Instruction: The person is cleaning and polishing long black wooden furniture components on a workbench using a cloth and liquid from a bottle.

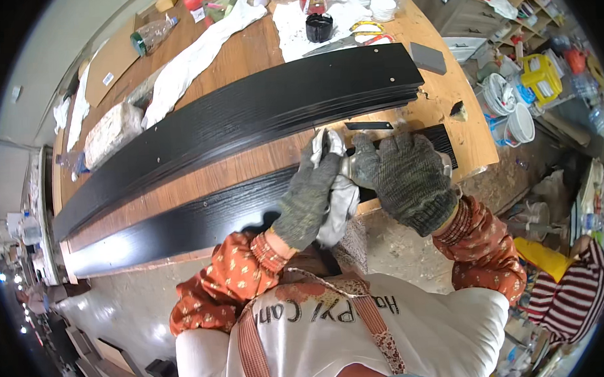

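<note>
One black board (196, 223) along near edge of table (476, 140), left hand (304, 200) clenched on white cloth (341, 210) above it, right hand (411, 177) curled, can't tell on what, stacked boards (244, 100) just beyond, black strip (369, 125) between, dark cup (319, 27) farther back.

"What's beneath the fingers (329, 166)?"
"One board (202, 216), on the table (474, 144); a rag (343, 208) is in the left hand (308, 196)."
"And beyond them?"
"A stack of boards (264, 96), then a cup (319, 29) farther back."
"Right of them?"
"Buckets (520, 125), past the table's edge."
</note>
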`<state>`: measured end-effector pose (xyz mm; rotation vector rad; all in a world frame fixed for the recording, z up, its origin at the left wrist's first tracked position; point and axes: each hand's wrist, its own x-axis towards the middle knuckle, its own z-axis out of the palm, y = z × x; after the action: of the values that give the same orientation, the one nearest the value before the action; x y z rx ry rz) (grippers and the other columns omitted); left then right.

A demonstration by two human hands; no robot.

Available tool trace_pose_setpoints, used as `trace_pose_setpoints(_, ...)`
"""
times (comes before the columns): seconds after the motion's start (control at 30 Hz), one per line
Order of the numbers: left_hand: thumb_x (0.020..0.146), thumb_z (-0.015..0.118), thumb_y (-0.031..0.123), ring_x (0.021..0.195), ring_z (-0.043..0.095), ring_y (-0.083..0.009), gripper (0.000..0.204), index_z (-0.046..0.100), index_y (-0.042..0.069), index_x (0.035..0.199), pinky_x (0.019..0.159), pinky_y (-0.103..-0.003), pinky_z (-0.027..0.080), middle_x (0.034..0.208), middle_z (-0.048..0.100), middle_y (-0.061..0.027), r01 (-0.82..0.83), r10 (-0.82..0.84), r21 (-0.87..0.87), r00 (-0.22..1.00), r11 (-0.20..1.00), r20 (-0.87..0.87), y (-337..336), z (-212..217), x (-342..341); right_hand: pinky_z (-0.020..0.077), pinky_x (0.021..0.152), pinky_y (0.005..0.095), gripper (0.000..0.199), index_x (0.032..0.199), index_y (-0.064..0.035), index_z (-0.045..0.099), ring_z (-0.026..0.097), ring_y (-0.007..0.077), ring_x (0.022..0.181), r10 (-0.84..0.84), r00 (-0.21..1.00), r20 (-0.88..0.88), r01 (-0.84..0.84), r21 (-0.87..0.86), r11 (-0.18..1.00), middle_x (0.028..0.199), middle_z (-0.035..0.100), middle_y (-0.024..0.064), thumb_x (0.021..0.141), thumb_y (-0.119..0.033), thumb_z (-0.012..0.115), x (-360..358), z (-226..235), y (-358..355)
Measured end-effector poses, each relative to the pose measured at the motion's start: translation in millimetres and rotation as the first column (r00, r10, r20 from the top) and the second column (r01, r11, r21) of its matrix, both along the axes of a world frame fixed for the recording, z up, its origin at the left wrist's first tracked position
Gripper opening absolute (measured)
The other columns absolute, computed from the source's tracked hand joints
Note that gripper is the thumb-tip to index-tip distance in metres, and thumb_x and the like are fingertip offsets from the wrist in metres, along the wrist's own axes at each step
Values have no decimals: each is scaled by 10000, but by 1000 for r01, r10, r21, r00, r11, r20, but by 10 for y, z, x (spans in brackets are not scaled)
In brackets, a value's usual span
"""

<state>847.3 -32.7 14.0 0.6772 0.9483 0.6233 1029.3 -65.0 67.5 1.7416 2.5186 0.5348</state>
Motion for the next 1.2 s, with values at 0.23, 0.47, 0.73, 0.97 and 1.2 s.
trace_pose_setpoints(0.23,988,559,189,1097,572,-229,494,404,-13,1411,935,-333,477,1231,582,-126,-157,50,496,974,854,222,189,-243,495,478,766,425,471,1272,-89,597,604,292,890,98,989,-109,-79,167,983,966,617,116,846,-275,667,662,-280,-124)
trace_pose_setpoints(0.47,966,622,233,987,651,-182,293,620,55,1198,868,-331,549,1106,671,-69,-177,226,-154,535,972,814,28,-238,82,502,802,372,379,1226,-88,631,633,277,931,-65,742,-668,263,200,944,1034,658,107,887,-257,648,2193,-881,466)
trace_pose_setpoints(0.73,942,607,268,1226,563,-261,545,463,-13,1386,1035,-356,441,1353,554,-172,-390,813,868,582,308,-27,-677,365,-2010,518,854,327,358,1239,-74,615,641,246,1000,-225,691,-687,468,188,863,1140,659,108,916,-226,644,3234,-1697,1281)
trace_pose_setpoints(0.97,825,634,312,1246,552,-318,566,566,134,1357,1079,-479,393,1304,599,-125,565,799,700,112,437,-590,-779,-509,-2803,515,916,311,478,1349,-45,522,612,197,1094,-446,470,-762,802,157,576,1273,592,125,915,-185,667,2094,-1091,905)
trace_pose_setpoints(1.2,912,446,527,1320,481,-328,624,526,152,1404,1120,-520,322,1398,537,-130,515,862,776,129,364,-490,-987,-804,-4334,472,1023,384,516,1361,-30,530,574,271,1213,58,537,-841,243,221,945,1332,583,151,880,-151,673,-1954,-761,56)
